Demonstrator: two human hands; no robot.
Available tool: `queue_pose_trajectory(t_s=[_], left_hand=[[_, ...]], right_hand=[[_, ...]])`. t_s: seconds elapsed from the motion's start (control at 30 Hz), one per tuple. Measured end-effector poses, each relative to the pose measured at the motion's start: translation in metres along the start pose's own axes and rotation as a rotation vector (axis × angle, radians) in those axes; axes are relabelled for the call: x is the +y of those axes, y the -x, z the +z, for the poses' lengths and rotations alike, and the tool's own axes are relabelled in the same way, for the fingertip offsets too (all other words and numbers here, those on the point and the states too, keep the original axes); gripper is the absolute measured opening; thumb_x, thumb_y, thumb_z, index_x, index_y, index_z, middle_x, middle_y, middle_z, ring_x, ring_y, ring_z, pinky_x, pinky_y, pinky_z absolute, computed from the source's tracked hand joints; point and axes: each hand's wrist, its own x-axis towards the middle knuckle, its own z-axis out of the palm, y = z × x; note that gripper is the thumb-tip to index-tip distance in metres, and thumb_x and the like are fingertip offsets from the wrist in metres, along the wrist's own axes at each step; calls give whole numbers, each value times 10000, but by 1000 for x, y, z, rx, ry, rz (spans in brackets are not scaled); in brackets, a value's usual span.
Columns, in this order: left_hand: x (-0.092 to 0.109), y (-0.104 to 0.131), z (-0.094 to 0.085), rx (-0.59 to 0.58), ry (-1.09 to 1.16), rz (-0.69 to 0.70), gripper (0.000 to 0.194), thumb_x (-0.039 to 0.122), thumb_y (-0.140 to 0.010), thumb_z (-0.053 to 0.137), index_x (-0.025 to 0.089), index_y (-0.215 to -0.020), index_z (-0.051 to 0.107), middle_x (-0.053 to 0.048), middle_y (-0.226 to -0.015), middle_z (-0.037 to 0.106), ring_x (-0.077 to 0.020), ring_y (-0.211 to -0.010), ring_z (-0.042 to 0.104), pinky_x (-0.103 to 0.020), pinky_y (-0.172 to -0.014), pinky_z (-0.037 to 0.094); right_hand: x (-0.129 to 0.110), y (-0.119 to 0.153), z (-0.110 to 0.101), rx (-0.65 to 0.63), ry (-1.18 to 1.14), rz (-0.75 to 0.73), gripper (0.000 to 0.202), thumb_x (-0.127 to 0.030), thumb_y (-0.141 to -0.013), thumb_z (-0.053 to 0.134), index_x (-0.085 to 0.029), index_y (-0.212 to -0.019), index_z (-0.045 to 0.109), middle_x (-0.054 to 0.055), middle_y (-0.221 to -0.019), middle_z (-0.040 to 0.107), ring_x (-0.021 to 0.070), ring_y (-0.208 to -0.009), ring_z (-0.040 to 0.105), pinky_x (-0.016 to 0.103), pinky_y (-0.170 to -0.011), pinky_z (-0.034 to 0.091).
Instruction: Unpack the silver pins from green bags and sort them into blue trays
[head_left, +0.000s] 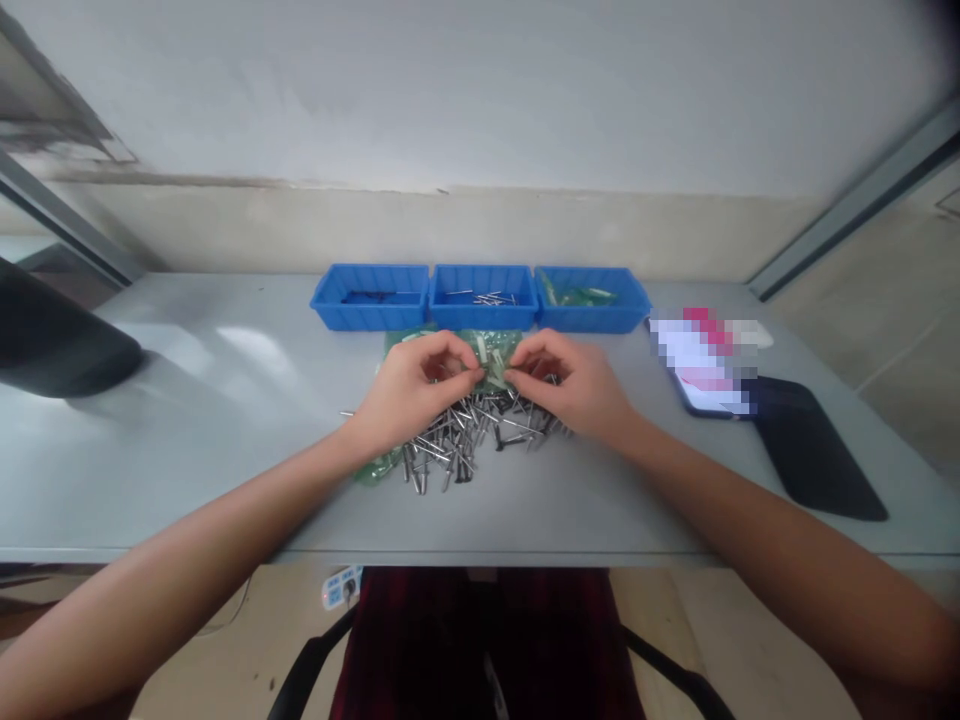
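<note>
1. Left hand (409, 390): thumb and index fingertip are pinched almost together over the middle of the tabletop (217, 460). Can't tell what, if anything, is in there.
2. Right hand (577, 385): mirrors that pinch just beside the left one, with only a small gap between the two sets of fingertips. Can't tell what it's got either.
3. Loose pile of silver rivets (442, 450) mixed with black screws (499, 440): right under and in front of the hands, between the bins and the tabletop's front edge.
4. Green-tinted plastic (382, 467): pokes out behind the hands and at the pile's left side.
5. Three blue bins in a row along the back edge: left bin (369, 319) has dark pieces, middle bin (484, 319) silver ones, right bin (592, 321) green stuff.
6. Phone (705, 375), partly pixelated: toward the right edge.
</note>
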Motion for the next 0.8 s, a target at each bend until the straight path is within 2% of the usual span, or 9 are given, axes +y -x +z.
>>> queue_pose_trajectory(t_s=[0.67, 0.8], left_hand=[[5, 2, 1, 18, -52, -5, 88, 197, -781, 657, 167, -730, 592, -7, -712, 593, -103, -629, 526, -233, -580, 450], [2, 1, 1, 54, -30, 26, 90, 221, -786, 674, 173, -795, 597, -13, -743, 601, -103, -630, 530, -232, -560, 443]], right_hand=[[-3, 0, -1, -5, 27, -9, 65, -269, -815, 632, -218, -799, 594, -13, -761, 635, 106, -635, 565, 238, -566, 452], [-5, 0, -2, 16, 36, -18, 53, -262, -827, 612, -221, -798, 593, -11, -772, 634, 109, -645, 565, 237, -556, 440]])
